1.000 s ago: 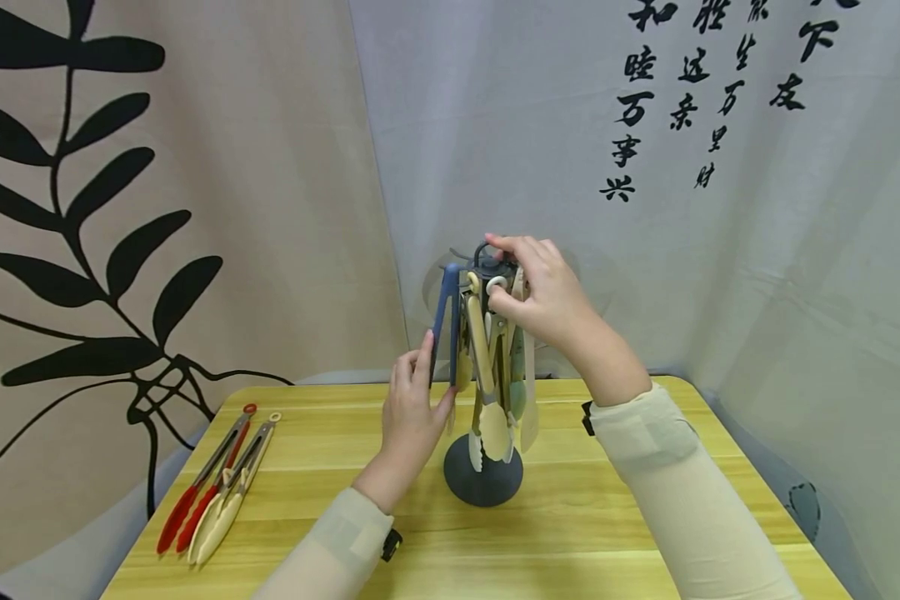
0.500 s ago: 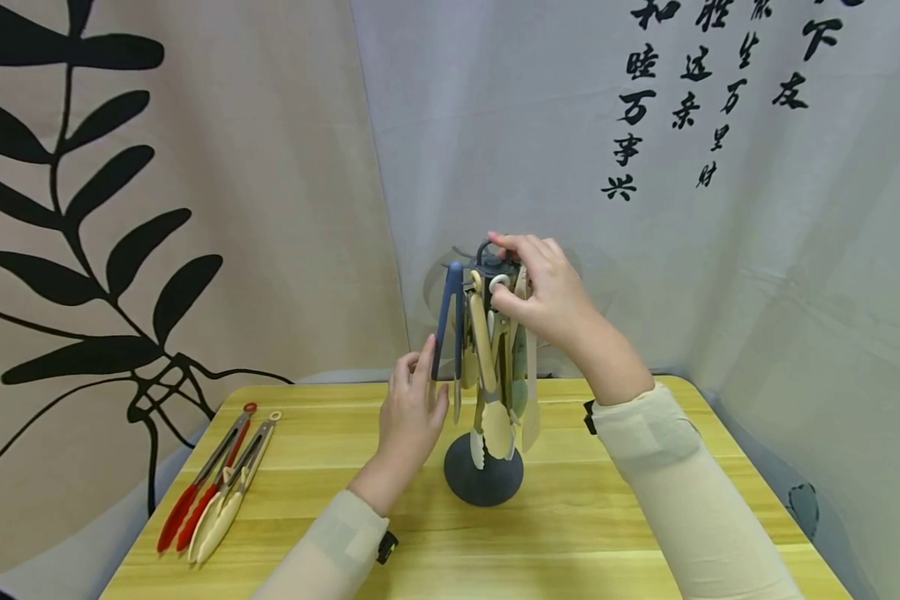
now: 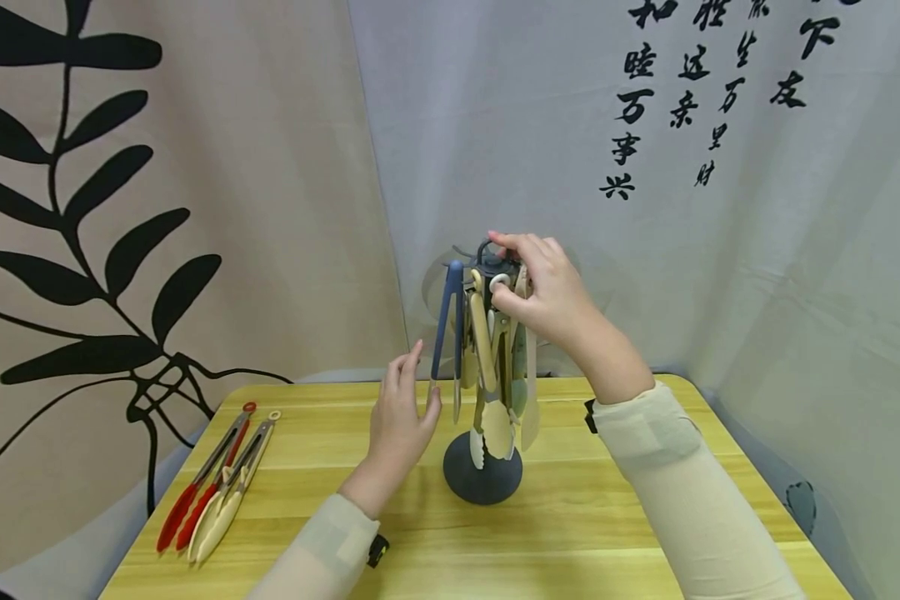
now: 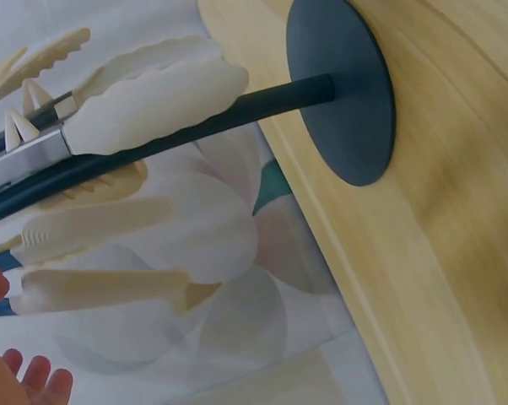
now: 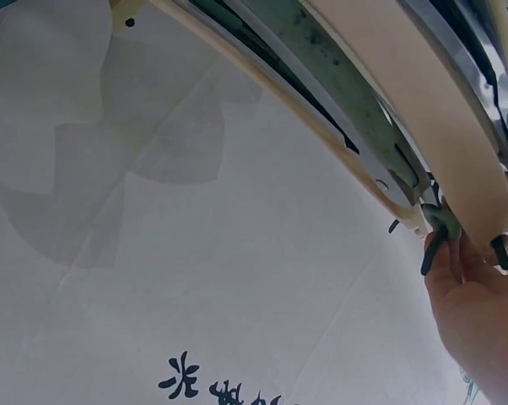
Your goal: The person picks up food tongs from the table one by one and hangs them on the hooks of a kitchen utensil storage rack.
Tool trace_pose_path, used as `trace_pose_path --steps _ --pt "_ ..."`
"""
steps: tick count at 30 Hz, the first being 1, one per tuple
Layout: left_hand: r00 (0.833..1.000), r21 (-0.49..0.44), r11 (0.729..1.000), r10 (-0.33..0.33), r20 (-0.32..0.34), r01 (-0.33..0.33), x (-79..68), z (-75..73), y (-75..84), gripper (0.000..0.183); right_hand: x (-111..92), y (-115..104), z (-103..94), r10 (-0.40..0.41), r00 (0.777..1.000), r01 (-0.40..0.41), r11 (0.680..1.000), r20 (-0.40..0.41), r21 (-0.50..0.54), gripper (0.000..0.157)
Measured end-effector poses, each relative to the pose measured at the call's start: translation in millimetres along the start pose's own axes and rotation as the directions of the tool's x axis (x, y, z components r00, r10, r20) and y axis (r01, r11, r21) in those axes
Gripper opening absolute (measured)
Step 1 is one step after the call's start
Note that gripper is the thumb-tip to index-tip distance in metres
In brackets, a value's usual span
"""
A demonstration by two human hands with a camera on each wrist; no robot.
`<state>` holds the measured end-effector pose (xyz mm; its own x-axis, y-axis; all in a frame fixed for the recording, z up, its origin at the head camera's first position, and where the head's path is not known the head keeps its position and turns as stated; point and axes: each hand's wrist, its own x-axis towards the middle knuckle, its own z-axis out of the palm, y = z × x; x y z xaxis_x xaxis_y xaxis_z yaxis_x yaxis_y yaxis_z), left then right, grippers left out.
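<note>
A dark rotating utensil rack (image 3: 482,477) stands on the table, hung all round with tongs and other kitchen tools. My right hand (image 3: 551,292) holds the rack's top, its thumb by a white ring; green and beige tools hang beside it in the right wrist view. On the rack's left side hang blue-handled tongs (image 3: 442,321), with pale tips (image 4: 102,291) in the left wrist view. My left hand (image 3: 401,421) is beside their lower end, fingers extended and holding nothing. Cream-tipped tongs (image 4: 153,97) hang along the post. Beige tongs (image 3: 487,358) face the front.
Red-tipped tongs (image 3: 195,492) and cream-tipped tongs (image 3: 228,500) lie side by side at the table's left. The wooden table (image 3: 570,533) ends just behind the rack, with a printed cloth (image 3: 495,125) beyond it.
My left hand has let go of the blue-handled tongs and drawn slightly left and down from them. The tongs stay hanging on the rack. My right hand stays at the top.
</note>
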<state>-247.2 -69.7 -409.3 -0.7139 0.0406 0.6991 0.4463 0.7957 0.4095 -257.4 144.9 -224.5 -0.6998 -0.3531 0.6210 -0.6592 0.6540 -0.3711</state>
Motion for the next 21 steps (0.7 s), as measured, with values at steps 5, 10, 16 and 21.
trace_pose_path --steps 5,10,16,21 --pt "0.999 -0.012 0.999 -0.040 0.017 0.040 -3.3 -5.5 -8.5 0.068 0 0 0.2 0.020 1.000 -0.020 1.000 0.009 -0.001 0.058" --pt "0.997 0.001 0.997 -0.072 0.042 0.072 -6.7 -9.5 -17.8 0.070 0 0 -0.3 0.035 0.999 -0.035 0.999 0.018 0.000 0.059" --pt "0.990 0.034 0.993 -0.116 0.079 0.114 -11.3 -14.3 -29.3 0.072 0 1 -1.0 0.038 0.999 -0.038 0.999 0.021 -0.005 0.059" --pt "0.983 0.074 0.987 -0.151 0.104 0.144 -18.7 -18.6 -43.5 0.071 -1 2 -2.4 0.034 0.999 -0.034 0.999 0.022 -0.005 0.059"
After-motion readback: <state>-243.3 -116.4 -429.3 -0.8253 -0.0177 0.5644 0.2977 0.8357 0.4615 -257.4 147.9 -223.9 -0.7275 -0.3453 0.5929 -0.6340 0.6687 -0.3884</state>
